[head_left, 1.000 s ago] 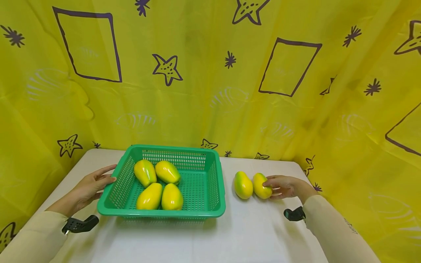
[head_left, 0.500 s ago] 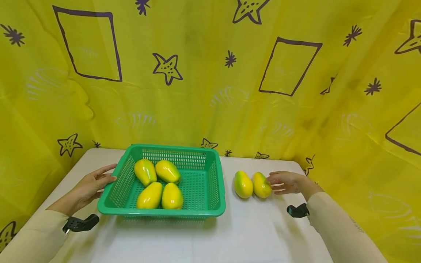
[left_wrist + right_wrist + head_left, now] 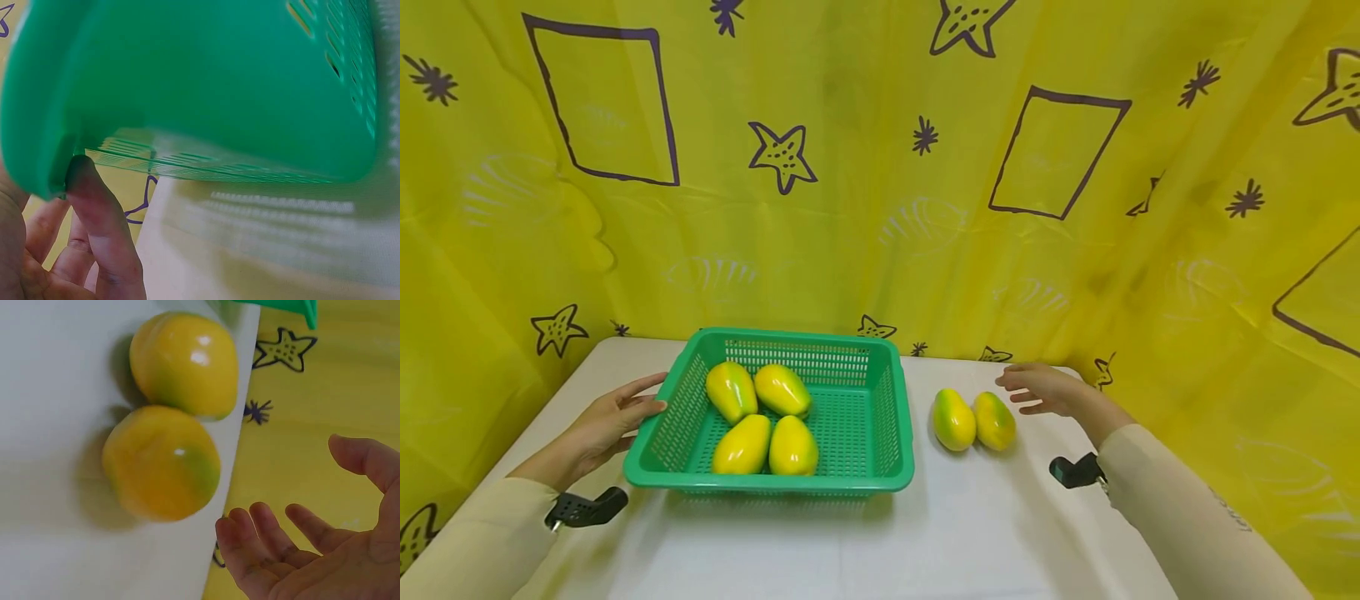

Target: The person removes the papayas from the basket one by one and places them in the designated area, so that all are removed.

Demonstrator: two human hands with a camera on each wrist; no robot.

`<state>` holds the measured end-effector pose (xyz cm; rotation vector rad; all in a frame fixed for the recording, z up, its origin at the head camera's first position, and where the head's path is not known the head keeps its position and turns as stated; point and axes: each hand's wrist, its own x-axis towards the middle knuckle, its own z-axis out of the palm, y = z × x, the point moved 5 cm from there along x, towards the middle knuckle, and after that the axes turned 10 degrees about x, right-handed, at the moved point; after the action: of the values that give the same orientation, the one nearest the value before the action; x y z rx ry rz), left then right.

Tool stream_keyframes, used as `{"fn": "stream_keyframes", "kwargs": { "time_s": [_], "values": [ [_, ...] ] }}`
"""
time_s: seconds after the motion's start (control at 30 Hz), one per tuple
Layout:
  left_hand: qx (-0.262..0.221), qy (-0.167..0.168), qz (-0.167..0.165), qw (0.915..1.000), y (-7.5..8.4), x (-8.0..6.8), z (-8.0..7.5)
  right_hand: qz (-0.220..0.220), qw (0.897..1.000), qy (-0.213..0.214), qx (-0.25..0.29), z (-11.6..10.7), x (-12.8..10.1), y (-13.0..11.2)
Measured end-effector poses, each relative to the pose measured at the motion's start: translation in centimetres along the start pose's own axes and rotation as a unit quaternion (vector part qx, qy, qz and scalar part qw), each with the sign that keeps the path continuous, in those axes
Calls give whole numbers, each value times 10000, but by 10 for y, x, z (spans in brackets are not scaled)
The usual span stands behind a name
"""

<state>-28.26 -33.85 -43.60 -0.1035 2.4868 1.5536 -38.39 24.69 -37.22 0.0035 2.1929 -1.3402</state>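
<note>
From the head view we record the left hand (image 3: 606, 425) resting fingers-straight against the green basket (image 3: 891, 417) rim, and the right hand (image 3: 1037, 389) lifted, relaxed, holding nothing, near two papayas (image 3: 973, 419) lying side by side on the surface (image 3: 970, 525), long axes running away from us. The left wrist view alone shows a thumb (image 3: 103, 231) pressed under the rim. The right wrist view shows the fingers (image 3: 269, 544) spread wide, clear of the fruit.

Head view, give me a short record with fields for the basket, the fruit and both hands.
basket: green basket on the white table
fruit in basket: four yellow-green papayas
fruit on table: two papayas side by side, right of the basket
left hand: left hand touching the basket's left rim, thumb under the lip
right hand: right hand open, above the table, apart from the two papayas
</note>
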Motion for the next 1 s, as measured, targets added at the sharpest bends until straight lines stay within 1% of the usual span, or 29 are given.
{"fn": "stream_keyframes", "kwargs": {
  "time_s": [0.37, 0.77, 1.0],
  "values": [
    [-40, 14, -55, 10000, -1, 0, 0, -525, 9975, -101, -462, 37, -9, -43],
    [-232, -26, 59, 9997, 0, 1, 1, -789, 9946, 195, -640, 79, -1, -76],
    [-194, -16, 66, 9998, -1, 0, 2, -1159, 9912, 32, -632, 108, 4, -94]
  ]
}}
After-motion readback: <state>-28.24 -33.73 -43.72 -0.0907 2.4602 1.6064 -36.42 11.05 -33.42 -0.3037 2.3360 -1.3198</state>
